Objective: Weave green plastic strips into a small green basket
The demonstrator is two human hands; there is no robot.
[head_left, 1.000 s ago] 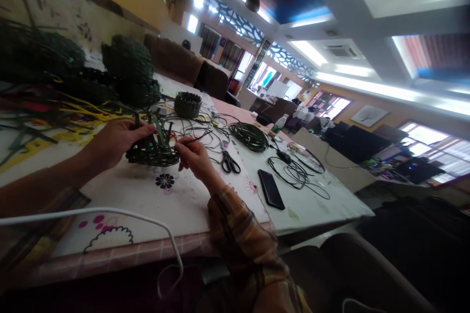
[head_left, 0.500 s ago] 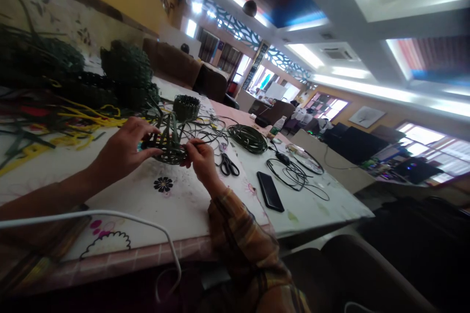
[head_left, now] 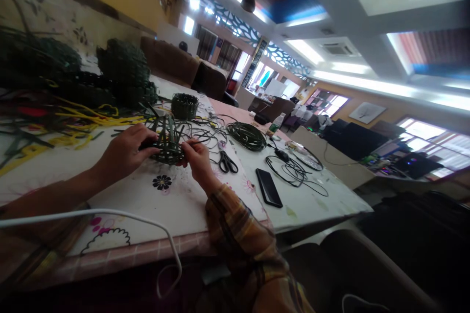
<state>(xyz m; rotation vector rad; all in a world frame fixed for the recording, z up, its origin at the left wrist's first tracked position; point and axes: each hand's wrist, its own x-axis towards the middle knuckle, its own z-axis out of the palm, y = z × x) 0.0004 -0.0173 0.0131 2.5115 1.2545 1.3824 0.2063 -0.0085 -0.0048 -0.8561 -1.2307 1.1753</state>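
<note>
Between my hands is a partly woven basket (head_left: 170, 149) of dark green strips, with loose strip ends standing up from it. My left hand (head_left: 130, 149) grips its left side, thumb below and fingers above. On the right side, my right hand (head_left: 196, 154) pinches the basket's edge with thumb and forefinger; its other fingers are curled and partly hidden. Behind the work stands a small round woven basket (head_left: 184, 106). Black-handled scissors (head_left: 227, 162) lie to the right of my right hand.
A coil of green strip (head_left: 246, 136), a black phone (head_left: 269, 188) and looped black cable (head_left: 290, 171) lie to the right. Yellow strips (head_left: 99, 117) and dark green woven pieces (head_left: 123, 66) are heaped at the left. A white cable (head_left: 121, 213) crosses the near left.
Both hands keep hold of the basket. My right hand has shifted slightly left and its grip has changed a little. The whole view has moved slightly.
</note>
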